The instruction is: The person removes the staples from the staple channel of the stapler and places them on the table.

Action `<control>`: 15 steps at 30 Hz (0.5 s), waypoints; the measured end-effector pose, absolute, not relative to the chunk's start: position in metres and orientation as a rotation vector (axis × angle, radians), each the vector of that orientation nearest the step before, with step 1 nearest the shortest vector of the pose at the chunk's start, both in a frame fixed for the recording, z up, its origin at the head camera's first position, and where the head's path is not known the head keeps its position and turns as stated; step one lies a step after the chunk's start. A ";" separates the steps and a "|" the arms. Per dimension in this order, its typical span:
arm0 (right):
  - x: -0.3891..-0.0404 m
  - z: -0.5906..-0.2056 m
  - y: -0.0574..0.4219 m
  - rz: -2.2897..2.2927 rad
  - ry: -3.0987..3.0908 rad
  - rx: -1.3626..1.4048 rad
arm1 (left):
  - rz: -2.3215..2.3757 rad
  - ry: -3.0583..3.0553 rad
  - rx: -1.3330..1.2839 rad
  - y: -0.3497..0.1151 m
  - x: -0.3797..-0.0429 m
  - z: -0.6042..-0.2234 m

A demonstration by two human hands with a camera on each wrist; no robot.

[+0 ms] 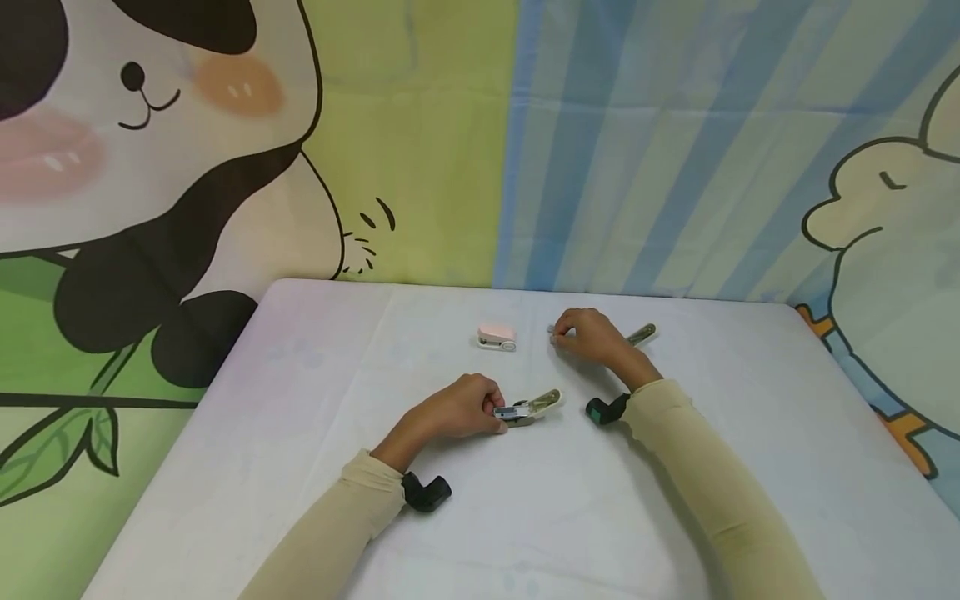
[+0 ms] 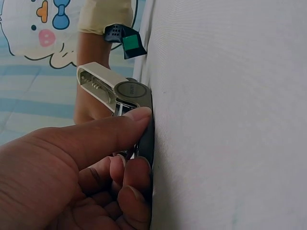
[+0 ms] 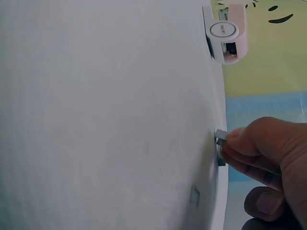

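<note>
Nearest the camera, two forearms in beige sleeves reach forward over the white table (image 1: 300,433), each with a small dark wrist camera strapped on, the left one (image 1: 426,492) resting on the cloth. Just beyond, the left hand (image 1: 457,408) lies on the table with its thumb and curled fingers (image 2: 129,127) clamped round the hinged end of an opened stapler (image 1: 528,408), cream and grey, whose upper arm swings out away from the base (the left wrist view shows its inner channel and the round pivot cap plainly). This stapler sits near the middle of the table, just right of the left hand. A little further off, the right hand (image 1: 592,337) rests knuckles-up on the cloth, its thumb and forefinger (image 3: 254,141) pinching a small strip of staples (image 3: 220,136) that touches the table surface. Behind that hand, something slim with a cream and grey end (image 1: 643,334) pokes out to the right; what it is cannot be told. To the left of the right hand, well apart from both hands, a small pink and white stapler (image 1: 497,337) lies closed. Past the far edge hangs a cartoon backdrop (image 1: 450,142) with a panda, green and blue stripes.
</note>
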State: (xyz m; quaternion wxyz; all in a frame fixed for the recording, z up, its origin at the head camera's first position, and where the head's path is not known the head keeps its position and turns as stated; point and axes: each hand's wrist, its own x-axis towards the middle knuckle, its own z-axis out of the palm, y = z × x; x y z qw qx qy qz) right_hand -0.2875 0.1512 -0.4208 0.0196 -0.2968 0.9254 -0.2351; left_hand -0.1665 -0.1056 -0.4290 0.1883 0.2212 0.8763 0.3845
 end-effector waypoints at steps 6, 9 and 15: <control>-0.289 -0.414 0.158 -0.661 2.849 -0.954 | 1.062 2.475 0.616 -0.104 -0.167 -0.427; -0.292 -0.414 0.157 -0.629 2.828 -0.938 | 1.058 2.481 0.610 -0.105 -0.167 -0.427; -0.292 -0.412 0.154 -0.544 2.813 -0.873 | 1.077 2.467 0.622 -0.104 -0.166 -0.426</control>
